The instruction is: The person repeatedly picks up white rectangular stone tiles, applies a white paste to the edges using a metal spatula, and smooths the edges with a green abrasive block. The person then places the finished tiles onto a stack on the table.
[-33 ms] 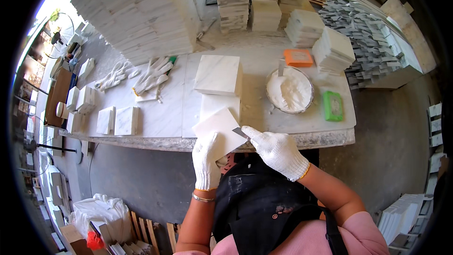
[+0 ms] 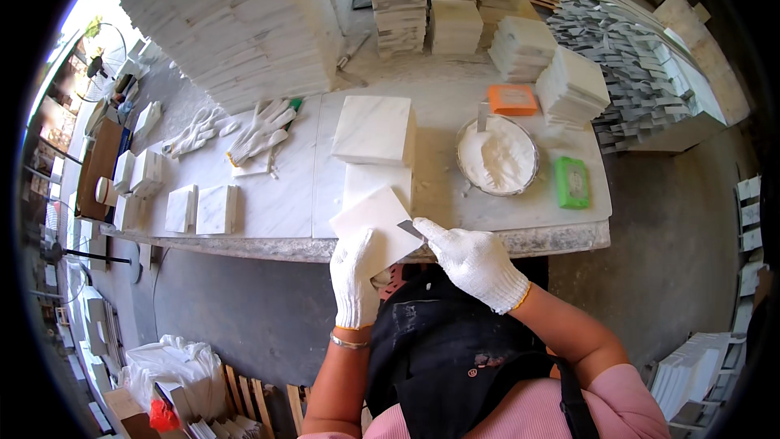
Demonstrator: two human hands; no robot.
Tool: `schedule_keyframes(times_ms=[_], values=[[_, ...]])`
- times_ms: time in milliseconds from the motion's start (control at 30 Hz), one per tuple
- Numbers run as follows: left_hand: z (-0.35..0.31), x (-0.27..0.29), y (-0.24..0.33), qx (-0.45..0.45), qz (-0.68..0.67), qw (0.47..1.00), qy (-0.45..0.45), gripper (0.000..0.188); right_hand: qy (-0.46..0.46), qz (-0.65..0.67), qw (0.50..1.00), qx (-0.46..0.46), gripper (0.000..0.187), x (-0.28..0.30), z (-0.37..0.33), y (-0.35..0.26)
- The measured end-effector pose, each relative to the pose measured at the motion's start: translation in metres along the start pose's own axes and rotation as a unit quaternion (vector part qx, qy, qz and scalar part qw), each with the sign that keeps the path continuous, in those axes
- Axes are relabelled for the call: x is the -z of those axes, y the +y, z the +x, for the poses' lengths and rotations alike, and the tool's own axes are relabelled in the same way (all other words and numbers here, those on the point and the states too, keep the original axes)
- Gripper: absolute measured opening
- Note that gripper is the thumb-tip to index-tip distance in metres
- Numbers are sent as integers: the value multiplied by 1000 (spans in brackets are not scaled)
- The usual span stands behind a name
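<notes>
My left hand [image 2: 353, 276], in a white knit glove, grips a square white marble tile [image 2: 374, 223] by its lower left side, with the thumb on its face. The tile is held tilted over the front edge of the table. In my gloved right hand [image 2: 475, 264] is a small grey putty knife [image 2: 410, 228], its blade at the tile's right edge; the fingers hide its handle. Just beyond the held tile, a stack of marble tiles [image 2: 370, 130] sits on the table. To the right stands a round bowl of white paste [image 2: 497, 158] with a flat metal blade standing in it.
An orange block [image 2: 512, 100] and a green block [image 2: 572, 182] lie near the bowl. Tall tile stacks [image 2: 236, 24] rise at the back. Spare white gloves [image 2: 262, 134] and small tile stacks [image 2: 216, 209] rest on the left. The table's front edge [image 2: 561, 240] is rough.
</notes>
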State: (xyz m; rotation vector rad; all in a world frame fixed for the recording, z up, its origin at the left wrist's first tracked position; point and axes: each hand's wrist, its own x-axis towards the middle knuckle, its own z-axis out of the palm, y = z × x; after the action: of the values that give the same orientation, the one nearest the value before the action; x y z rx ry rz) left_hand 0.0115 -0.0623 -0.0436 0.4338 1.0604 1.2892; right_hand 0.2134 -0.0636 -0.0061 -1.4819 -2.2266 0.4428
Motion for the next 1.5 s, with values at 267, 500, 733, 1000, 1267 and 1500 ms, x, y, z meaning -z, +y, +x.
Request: schedule_keyframes(times_ms=[267,500,733,1000,1267,1500], values=[[-4,-3,3,12,7,1000,17,19,48,43,997,53,44,-21,6,-8],[-1,0,1,14,4,1000,-2,17,36,16,999,17,42,-12,-2,2],[-3,-1,1,14,16,1000,9,22,22,67,997,36,38,-17,4,-15],[-3,-2,-2,0,14,1000,12,22,17,53,998,35,43,-17,-5,-16],[-2,1,-7,-5,-7,1000,8,21,120,58,990,48,36,-23,-4,10],[-4,4,-8,4,-16,1000,-17,27,-11,75,992,104,37,-15,-35,-6]])
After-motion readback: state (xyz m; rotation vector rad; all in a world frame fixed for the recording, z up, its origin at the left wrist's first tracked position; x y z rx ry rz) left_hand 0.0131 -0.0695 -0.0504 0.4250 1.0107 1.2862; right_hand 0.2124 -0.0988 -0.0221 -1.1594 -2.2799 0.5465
